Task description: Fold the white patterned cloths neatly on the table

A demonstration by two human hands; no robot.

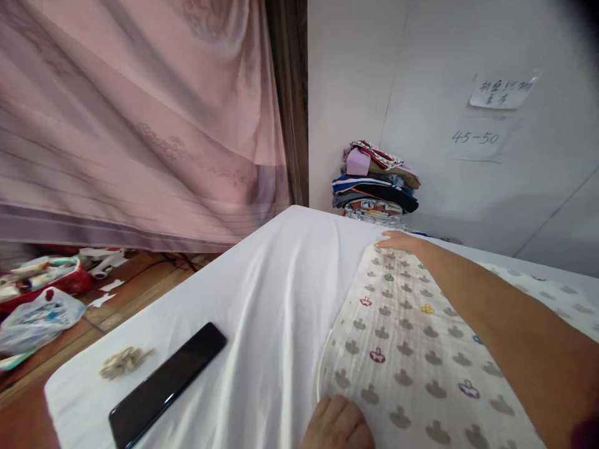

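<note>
A white cloth printed with grey, red and yellow shapes (402, 349) lies spread on a white-covered table (262, 299). My right hand (397, 241) reaches out along my arm to the cloth's far corner and lies flat on it, fingers together. My left hand (337, 424) rests at the cloth's near corner by the bottom edge of the view, fingers curled down onto the edge.
A black phone (168, 383) lies on the table at the near left, beside a small heap of beige bits (124, 362). A stack of folded clothes (377, 184) stands at the far wall. Plastic bags (40, 315) lie on the floor left, below a pink curtain (140, 125).
</note>
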